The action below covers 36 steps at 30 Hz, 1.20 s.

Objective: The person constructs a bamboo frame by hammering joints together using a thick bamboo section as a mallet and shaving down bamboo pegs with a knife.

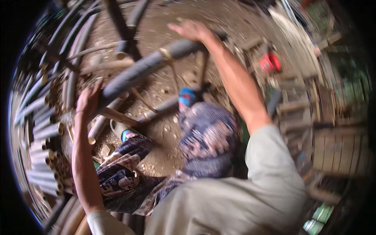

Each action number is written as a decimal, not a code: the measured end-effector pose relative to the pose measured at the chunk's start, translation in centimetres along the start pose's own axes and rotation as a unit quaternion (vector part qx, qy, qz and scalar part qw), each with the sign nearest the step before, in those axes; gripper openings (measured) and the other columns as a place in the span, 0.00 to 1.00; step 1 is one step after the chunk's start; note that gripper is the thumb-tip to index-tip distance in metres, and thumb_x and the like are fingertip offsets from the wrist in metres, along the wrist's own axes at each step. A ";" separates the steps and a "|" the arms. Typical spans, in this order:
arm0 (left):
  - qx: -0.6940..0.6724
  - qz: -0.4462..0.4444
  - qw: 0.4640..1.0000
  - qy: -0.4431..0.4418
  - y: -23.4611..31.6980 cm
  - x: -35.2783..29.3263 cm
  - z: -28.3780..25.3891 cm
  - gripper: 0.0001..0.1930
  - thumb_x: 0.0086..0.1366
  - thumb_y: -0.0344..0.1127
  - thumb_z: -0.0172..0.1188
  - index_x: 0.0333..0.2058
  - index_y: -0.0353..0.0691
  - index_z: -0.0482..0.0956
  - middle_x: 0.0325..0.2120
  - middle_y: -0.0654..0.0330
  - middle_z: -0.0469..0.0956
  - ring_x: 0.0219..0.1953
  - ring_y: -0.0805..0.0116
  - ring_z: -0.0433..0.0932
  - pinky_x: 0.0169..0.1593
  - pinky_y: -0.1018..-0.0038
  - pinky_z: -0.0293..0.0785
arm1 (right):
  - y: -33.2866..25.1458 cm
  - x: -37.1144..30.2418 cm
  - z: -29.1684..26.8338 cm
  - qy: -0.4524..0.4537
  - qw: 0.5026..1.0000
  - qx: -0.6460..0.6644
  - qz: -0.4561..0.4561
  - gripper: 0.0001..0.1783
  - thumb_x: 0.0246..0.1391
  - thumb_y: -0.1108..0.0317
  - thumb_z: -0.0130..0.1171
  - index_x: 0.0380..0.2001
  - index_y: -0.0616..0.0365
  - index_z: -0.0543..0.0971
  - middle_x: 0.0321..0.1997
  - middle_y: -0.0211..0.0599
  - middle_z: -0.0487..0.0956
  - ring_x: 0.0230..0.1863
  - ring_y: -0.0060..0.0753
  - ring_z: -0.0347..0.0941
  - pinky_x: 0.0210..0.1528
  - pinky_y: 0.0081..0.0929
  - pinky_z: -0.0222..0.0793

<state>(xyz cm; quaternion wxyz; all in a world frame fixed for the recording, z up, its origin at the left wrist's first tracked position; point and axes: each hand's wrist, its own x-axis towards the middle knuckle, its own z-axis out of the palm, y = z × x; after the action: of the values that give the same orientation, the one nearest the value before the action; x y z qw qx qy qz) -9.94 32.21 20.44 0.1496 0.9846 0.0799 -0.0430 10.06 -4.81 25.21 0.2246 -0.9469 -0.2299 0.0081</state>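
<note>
A bamboo frame stands tilted in front of me, its thick dark top pole running from lower left to upper right. Thinner bamboo rungs join this pole to a second pole lower down, near my feet. My left hand is closed on the near left end of the top pole, its fingers blurred. Close to the far right end, my right hand lies over the same pole; one digit sticks out to the left while the other fingers bend over the far side, partly hidden.
Cut bamboo tubes are stacked at the left, with long poles behind them. A red container sits on the dirt floor at the upper right. Wooden slats stand at the right edge. My patterned trouser legs straddle the middle.
</note>
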 end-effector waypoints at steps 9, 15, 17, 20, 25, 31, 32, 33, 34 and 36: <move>-0.145 0.150 0.976 -0.068 2.7 -1.6 -1.3 0.40 0.57 0.65 0.57 0.53 0.32 0.71 0.34 0.60 0.78 0.36 0.71 0.73 0.45 0.72 0.68 | 10.9 -31.9 -0.6 0.214 0.960 0.128 0.125 0.19 0.58 0.55 0.55 0.43 0.60 0.75 0.36 0.49 0.81 0.37 0.39 0.79 0.38 0.35 0.74; -0.152 0.141 0.956 -0.209 10.8 0.5 -1.9 0.41 0.54 0.64 0.62 0.52 0.30 0.71 0.40 0.55 0.77 0.43 0.67 0.73 0.50 0.70 0.68 | 10.2 -49.6 21.3 -0.173 0.872 0.027 0.457 0.54 0.45 0.38 0.64 0.61 0.66 0.55 0.57 0.62 0.63 0.58 0.65 0.63 0.51 0.51 0.68; -0.136 0.141 0.931 -0.309 10.9 2.9 -1.0 0.41 0.54 0.62 0.63 0.54 0.31 0.69 0.42 0.52 0.77 0.45 0.61 0.75 0.51 0.67 0.70 | 9.5 -51.2 23.2 -0.126 0.868 -0.004 0.480 0.54 0.44 0.46 0.68 0.63 0.65 0.51 0.58 0.62 0.60 0.59 0.67 0.61 0.49 0.50 0.70; -0.257 0.095 0.857 -0.437 10.1 5.4 -2.8 0.40 0.56 0.60 0.62 0.56 0.33 0.66 0.42 0.47 0.77 0.43 0.55 0.78 0.44 0.61 0.78 | 9.6 -50.2 23.3 -0.174 0.851 0.019 0.496 0.53 0.46 0.53 0.69 0.64 0.65 0.49 0.58 0.64 0.58 0.58 0.68 0.61 0.49 0.48 0.71; -0.346 0.080 0.768 -0.533 8.5 11.1 -1.5 0.34 0.60 0.57 0.55 0.55 0.35 0.67 0.41 0.45 0.77 0.40 0.52 0.80 0.40 0.58 0.81 | 10.9 -49.6 24.7 -0.182 0.806 0.103 0.554 0.49 0.51 0.57 0.65 0.65 0.63 0.47 0.60 0.63 0.60 0.59 0.65 0.62 0.53 0.48 0.69; -0.206 0.066 0.752 -0.623 5.8 10.4 4.1 0.25 0.61 0.47 0.55 0.51 0.38 0.70 0.39 0.47 0.78 0.39 0.52 0.80 0.41 0.60 0.79 | 8.2 -45.0 16.7 -0.217 0.764 0.083 0.601 0.47 0.50 0.55 0.64 0.63 0.64 0.49 0.59 0.60 0.65 0.57 0.61 0.66 0.54 0.49 0.67; -0.189 0.065 0.746 -0.636 5.1 9.2 5.2 0.23 0.61 0.46 0.55 0.51 0.39 0.71 0.39 0.47 0.78 0.39 0.52 0.80 0.41 0.61 0.79 | 6.8 -44.6 13.5 -0.247 0.756 0.059 0.603 0.48 0.48 0.54 0.65 0.62 0.64 0.50 0.58 0.60 0.65 0.56 0.60 0.66 0.53 0.49 0.67; -0.175 0.064 0.746 -0.639 4.4 7.9 5.2 0.22 0.61 0.44 0.55 0.50 0.39 0.72 0.39 0.47 0.79 0.39 0.52 0.80 0.42 0.61 0.79 | 6.6 -44.6 11.6 -0.247 0.778 0.058 0.574 0.50 0.42 0.49 0.67 0.59 0.67 0.54 0.56 0.60 0.67 0.55 0.59 0.68 0.51 0.48 0.67; -0.156 0.081 0.741 -0.648 4.2 6.7 6.7 0.20 0.61 0.43 0.54 0.50 0.40 0.72 0.38 0.48 0.79 0.38 0.52 0.80 0.42 0.61 0.79 | 5.7 -44.9 8.4 -0.260 0.758 0.067 0.595 0.48 0.41 0.49 0.67 0.57 0.67 0.58 0.54 0.62 0.69 0.54 0.59 0.69 0.51 0.47 0.68; -0.108 0.106 0.752 -0.642 2.6 3.3 6.2 0.18 0.61 0.39 0.54 0.48 0.41 0.73 0.38 0.48 0.79 0.38 0.52 0.80 0.43 0.62 0.78 | 3.7 -43.5 2.3 -0.287 0.734 0.098 0.608 0.43 0.39 0.48 0.66 0.52 0.68 0.65 0.51 0.66 0.73 0.53 0.59 0.71 0.50 0.45 0.69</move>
<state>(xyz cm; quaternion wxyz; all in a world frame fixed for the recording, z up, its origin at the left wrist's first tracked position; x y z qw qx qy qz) -6.59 28.33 14.94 0.2747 0.7047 -0.1358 -0.6399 -27.51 -25.89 17.72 0.1868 -0.8103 0.3428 0.4371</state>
